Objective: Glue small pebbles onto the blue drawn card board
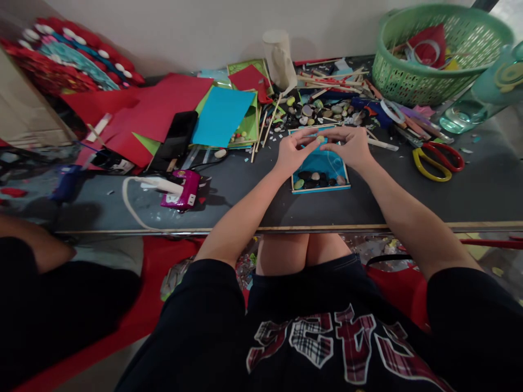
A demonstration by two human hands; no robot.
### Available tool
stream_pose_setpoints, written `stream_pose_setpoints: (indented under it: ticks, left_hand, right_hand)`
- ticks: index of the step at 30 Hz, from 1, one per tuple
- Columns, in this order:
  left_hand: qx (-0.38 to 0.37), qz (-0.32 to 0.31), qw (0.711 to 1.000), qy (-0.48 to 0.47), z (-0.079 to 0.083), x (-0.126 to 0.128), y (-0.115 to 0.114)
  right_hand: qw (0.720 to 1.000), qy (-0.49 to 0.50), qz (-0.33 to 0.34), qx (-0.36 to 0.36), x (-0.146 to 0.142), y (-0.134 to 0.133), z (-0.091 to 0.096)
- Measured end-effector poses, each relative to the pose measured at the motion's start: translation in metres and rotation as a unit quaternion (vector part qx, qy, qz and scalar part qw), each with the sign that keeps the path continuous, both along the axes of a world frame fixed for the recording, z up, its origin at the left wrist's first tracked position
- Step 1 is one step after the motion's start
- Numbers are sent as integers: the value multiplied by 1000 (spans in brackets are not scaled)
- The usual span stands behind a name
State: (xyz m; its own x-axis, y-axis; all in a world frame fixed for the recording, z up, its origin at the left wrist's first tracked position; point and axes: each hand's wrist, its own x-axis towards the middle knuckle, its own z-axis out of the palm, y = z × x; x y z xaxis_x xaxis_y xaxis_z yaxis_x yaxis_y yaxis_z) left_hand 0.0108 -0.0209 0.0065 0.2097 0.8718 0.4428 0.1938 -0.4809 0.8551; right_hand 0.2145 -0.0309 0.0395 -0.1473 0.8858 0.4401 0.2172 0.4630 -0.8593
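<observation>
A blue panel with a pale stick frame (321,189) lies on the dark table before me. Black, grey and greenish pebbles (314,177) line its near edge, and a faint curved outline shows on the blue at right. Over the panel's far part, my left hand (295,149) and my right hand (352,146) meet at the fingertips. Between them is a small pale yellowish pebble (321,139), pinched by the thumbs and fingers of both hands. The fingers hide part of the panel's far edge.
Loose pebbles (310,113) and sticks (333,80) lie behind the panel. Scissors (437,160), a green basket (441,81) and a bottle (469,100) are at right. Left are coloured paper (223,117), a phone (178,133) and a purple power adapter (183,190) with a cable. Another person's arm (36,242) is far left.
</observation>
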Motion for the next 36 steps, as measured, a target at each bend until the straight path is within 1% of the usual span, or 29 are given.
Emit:
stream_pose_setpoints:
  ticks: [4,9,12,15,18,25,28,31,33,36]
  left_hand:
    - [-50,-48,996,-48,-2,2,1]
    - [-92,-85,987,-102,5,2,-2]
    - [-100,-85,985,-110,5,3,-1]
    - [-102,-73,986,-108,0,3,4]
    - [-102,-77,986,-106,-3,2,7]
    - [-80,-84,988,-99,0,1,4]
    - [-62,-87,989,-101,-3,1,8]
    - [-44,-85,992,-85,-8,1,12]
    - [-16,-68,996,-60,-7,0,12]
    - [62,-7,998,10,0,-3,4]
  right_hand:
    - [1000,13,20,-21,0,-1,1]
    - [999,7,22,-23,-2,-6,5]
    - [999,13,20,-26,-2,-5,3]
    - [999,22,23,-37,-3,-3,0]
    - [998,33,19,-47,-3,-2,-1]
    - [998,30,10,-46,-2,2,-2]
    - [999,24,0,-28,-1,3,-5]
    - [999,30,5,-21,-1,5,-8]
    - [999,42,14,-23,-2,5,-9]
    - [997,73,27,-27,-3,6,-10]
